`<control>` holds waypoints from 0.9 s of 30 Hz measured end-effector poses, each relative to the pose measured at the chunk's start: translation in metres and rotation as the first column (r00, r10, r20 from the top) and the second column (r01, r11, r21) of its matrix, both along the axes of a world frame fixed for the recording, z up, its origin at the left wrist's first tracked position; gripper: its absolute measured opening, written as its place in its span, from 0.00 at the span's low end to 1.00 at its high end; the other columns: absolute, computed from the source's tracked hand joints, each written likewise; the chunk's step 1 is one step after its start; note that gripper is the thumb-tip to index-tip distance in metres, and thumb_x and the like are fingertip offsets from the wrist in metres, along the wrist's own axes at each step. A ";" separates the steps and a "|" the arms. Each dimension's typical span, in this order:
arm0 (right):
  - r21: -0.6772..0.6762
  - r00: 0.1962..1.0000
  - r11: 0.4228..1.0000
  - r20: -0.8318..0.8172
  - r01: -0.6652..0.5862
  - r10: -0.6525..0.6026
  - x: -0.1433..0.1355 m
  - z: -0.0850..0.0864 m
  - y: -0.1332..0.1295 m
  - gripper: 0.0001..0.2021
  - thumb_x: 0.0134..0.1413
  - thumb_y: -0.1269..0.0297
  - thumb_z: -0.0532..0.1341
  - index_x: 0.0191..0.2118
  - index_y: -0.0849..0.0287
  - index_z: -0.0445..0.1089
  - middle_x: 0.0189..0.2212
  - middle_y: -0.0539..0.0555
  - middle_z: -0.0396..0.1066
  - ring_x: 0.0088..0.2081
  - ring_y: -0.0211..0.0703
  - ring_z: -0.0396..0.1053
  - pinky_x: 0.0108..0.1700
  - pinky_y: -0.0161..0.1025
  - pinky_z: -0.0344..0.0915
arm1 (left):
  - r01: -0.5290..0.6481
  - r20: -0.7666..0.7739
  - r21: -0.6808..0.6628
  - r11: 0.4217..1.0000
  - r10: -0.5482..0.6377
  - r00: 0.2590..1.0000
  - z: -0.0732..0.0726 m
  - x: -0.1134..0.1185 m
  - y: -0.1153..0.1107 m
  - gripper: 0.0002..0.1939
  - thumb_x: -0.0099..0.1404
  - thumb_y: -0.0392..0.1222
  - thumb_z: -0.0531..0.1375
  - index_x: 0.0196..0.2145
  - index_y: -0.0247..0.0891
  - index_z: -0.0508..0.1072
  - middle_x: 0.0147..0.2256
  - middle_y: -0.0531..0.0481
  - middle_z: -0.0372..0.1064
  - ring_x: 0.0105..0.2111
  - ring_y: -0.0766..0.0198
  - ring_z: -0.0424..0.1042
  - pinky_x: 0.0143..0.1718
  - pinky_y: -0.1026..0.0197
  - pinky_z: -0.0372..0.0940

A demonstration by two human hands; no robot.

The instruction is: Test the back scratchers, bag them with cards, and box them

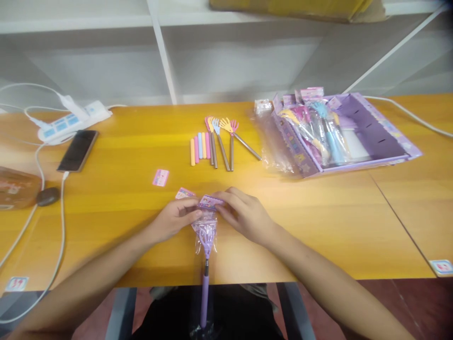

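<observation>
Between my two hands is a small purple printed header card at the top of a clear plastic bag. My left hand pinches its left side and my right hand grips its right end. Inside the bag lies a purple back scratcher, claw end toward the hands, its handle reaching past the table's front edge over my lap. Another pink printed card lies just beyond my left fingers, partly hidden. A separate card rests flat farther to the left.
Several back scratcher heads with metal rods and coloured handle sleeves lie mid-table. At right stands a purple box with bagged back scratchers. A phone, power strip, cables and a dark mouse-like object are left.
</observation>
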State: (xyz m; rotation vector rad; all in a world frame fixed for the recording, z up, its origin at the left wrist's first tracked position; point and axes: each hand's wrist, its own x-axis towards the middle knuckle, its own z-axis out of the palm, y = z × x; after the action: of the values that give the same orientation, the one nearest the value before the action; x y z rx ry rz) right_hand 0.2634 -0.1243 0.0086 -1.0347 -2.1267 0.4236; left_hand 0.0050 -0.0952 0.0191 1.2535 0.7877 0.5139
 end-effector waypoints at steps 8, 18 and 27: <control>-0.003 0.999 1.000 0.039 -0.005 0.005 0.000 0.002 -0.001 0.18 0.75 0.67 0.60 0.66 0.53 0.65 0.42 0.56 0.75 0.38 0.44 0.76 0.41 0.41 0.74 | -0.011 0.015 0.022 1.000 0.011 1.000 -0.002 0.000 0.000 0.18 0.73 0.49 0.67 0.55 0.37 0.82 0.53 0.40 0.82 0.55 0.49 0.79 0.60 0.47 0.71; 0.006 1.000 1.000 -0.017 0.016 -0.016 0.000 0.002 0.000 0.07 0.74 0.69 0.62 0.52 0.54 0.67 0.41 0.55 0.74 0.36 0.42 0.73 0.36 0.39 0.71 | -0.029 -0.015 -0.002 1.000 0.029 0.999 -0.004 0.000 0.003 0.18 0.72 0.52 0.67 0.52 0.36 0.82 0.51 0.40 0.82 0.52 0.50 0.80 0.59 0.48 0.71; -0.083 0.999 0.996 -0.033 -0.034 0.031 0.001 0.001 -0.001 0.12 0.74 0.69 0.62 0.58 0.54 0.68 0.45 0.57 0.73 0.39 0.44 0.74 0.39 0.41 0.74 | -0.023 -0.032 0.025 0.999 0.024 0.999 -0.007 -0.001 0.003 0.17 0.73 0.51 0.67 0.50 0.36 0.82 0.49 0.42 0.82 0.51 0.51 0.79 0.57 0.51 0.71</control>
State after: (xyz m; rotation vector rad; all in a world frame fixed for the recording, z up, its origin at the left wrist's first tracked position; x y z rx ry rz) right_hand 0.2643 -0.1254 0.0095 -1.0347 -2.1149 0.5454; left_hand 0.0039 -0.0924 0.0125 1.2792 0.8261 0.5250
